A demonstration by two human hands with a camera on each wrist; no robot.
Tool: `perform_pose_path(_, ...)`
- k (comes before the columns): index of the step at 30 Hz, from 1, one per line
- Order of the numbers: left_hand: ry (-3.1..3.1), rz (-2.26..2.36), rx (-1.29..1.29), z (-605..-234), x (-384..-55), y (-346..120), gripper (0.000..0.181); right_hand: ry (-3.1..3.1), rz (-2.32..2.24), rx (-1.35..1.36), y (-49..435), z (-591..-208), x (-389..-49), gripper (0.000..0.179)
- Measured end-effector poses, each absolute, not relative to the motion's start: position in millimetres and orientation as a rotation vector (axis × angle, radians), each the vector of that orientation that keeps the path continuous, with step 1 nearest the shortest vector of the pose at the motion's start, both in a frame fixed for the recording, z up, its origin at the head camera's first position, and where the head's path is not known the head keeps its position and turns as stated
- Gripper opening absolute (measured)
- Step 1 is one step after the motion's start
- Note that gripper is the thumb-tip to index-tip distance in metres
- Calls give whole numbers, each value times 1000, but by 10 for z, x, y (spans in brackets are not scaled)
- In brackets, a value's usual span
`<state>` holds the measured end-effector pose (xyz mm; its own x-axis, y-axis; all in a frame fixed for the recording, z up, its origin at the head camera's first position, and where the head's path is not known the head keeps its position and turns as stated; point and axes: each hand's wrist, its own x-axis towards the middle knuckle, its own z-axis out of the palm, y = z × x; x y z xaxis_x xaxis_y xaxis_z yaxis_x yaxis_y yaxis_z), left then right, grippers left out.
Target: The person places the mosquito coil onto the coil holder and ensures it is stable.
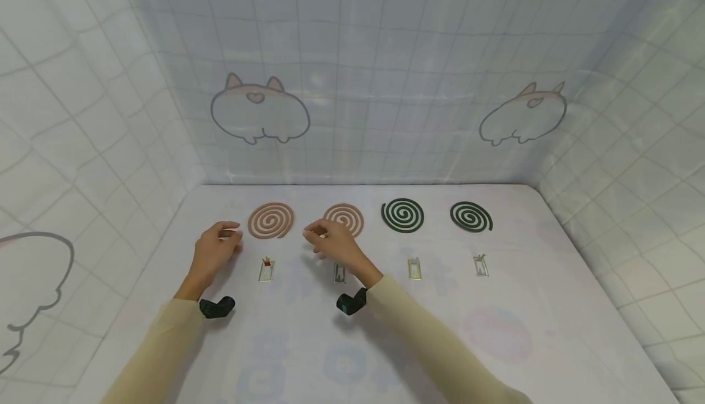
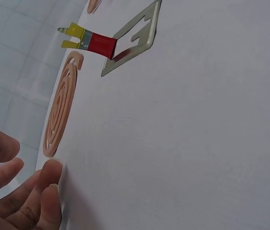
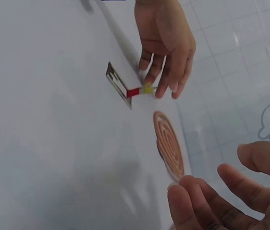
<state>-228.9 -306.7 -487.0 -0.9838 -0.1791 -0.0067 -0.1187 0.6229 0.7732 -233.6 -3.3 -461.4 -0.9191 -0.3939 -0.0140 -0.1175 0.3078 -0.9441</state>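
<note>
My left hand [image 1: 216,250] hovers just above or rests on the table, left of a brown mosquito coil [image 1: 271,220]. Its fingers are loosely bent around nothing. In the left wrist view, that coil [image 2: 61,108] lies just beyond the fingertips. My right hand [image 1: 336,243] hangs over the near left part of a second brown mosquito coil [image 1: 352,215], partly hiding it. Thumb and fingers [image 3: 247,187] stand apart with nothing between them in the right wrist view. A metal coil stand [image 1: 266,270] with a raised red and yellow tab [image 2: 99,43] lies between the hands.
Two dark green mosquito coils [image 1: 402,215] [image 1: 470,216] lie to the right in the same row. Nearer me are more metal stands [image 1: 339,274] [image 1: 415,269] [image 1: 481,265]. Grid-patterned cloth walls [image 1: 363,141] enclose the white table [image 1: 308,343] at the back and sides.
</note>
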Motion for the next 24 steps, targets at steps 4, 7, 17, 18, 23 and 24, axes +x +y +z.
perform_pose_path(4, -2765, -1308, 272, -4892, -2345, -3108, 40, 2309, -1673, -414, -160, -4665, -2393, 30)
perform_pose_path(7, -2752, -1323, 272, -4902, -2386, -3124, 40, 2293, -1686, -387, -240, -4708, -2441, 30)
perform_pose_path(17, -2716, -1447, 376, -4967, -2454, -3190, 41, 2271, -1652, -291, -479, -4908, -2519, 25)
perform_pose_path(18, -2707, -1459, 387, -4970, -2464, -3201, 41, 2277, -1654, -286, -503, -4922, -2529, 24)
perform_pose_path(23, -2684, -1548, 419, -4902, -2510, -3240, 45, 2262, -1691, -235, -636, -4915, -2590, 21)
perform_pose_path(24, -2677, -1567, 419, -4882, -2516, -3246, 46, 2251, -1705, -226, -667, -4907, -2607, 21)
